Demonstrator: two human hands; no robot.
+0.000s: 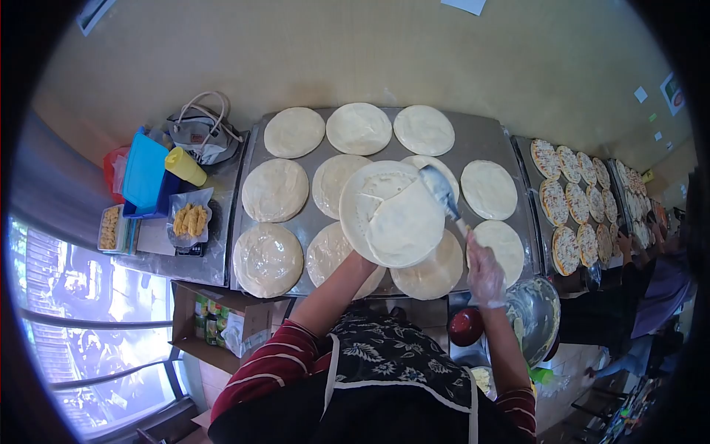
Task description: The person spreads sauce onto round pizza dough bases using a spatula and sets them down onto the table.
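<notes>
My left hand (362, 264) is under a round white bowl (349, 214), which it holds up over the table; its fingers are hidden beneath. Thick white cream (405, 226) fills much of the bowl, with a smeared, thinner patch at the far left. In a clear glove, my right hand (484, 272) is closed around the handle of a large spoon (441, 190). The spoon's metal head is at the bowl's right rim, smeared with white. Below and around the bowl lie several round pale dough bases (270, 191), some glossy on top.
Left of the metal table (347, 132) stand a blue box (144, 185), a yellow cup (185, 166), fried food (190, 220) and a grey bag (203, 135). A cream-smeared metal bowl (543, 314) and a red round thing (466, 326) are low right. Topped pizzas (553, 201) lie beyond, near another person (658, 285).
</notes>
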